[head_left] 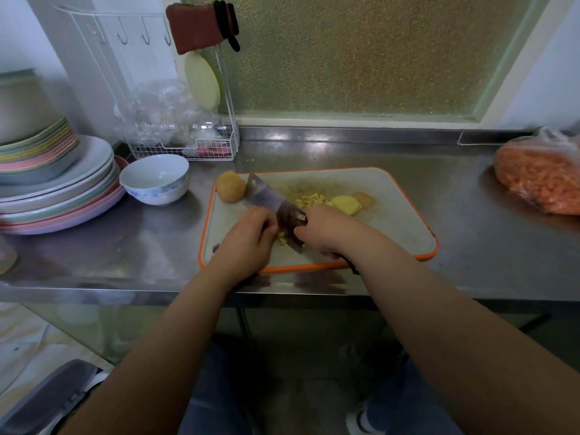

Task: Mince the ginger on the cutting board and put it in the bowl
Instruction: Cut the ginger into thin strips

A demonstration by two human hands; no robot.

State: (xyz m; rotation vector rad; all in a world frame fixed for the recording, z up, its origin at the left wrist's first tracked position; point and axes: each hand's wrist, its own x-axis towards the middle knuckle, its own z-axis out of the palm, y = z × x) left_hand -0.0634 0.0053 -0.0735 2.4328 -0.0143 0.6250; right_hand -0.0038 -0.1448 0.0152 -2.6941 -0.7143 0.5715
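Observation:
On the orange-rimmed cutting board [395, 224] lies a pile of diced yellow ginger [310, 199], with a larger peeled ginger chunk [346, 205] and a brown peel piece [364, 198] just right of it. My right hand [326, 233] grips the handle of a cleaver [266, 196], whose blade slants up to the left over the board. My left hand [251, 240] rests its fingers against the blade's left face. A few ginger bits [281, 238] show between my hands. An empty white bowl [153, 180] with a blue pattern stands left of the board.
A round tan vegetable [230, 186] sits at the board's far left corner. Stacked plates [59, 189] fill the counter's left side. A white wire rack [185, 146] stands behind the bowl. A bag of orange food [539, 180] lies at the right. The steel counter edge [125, 287] runs near me.

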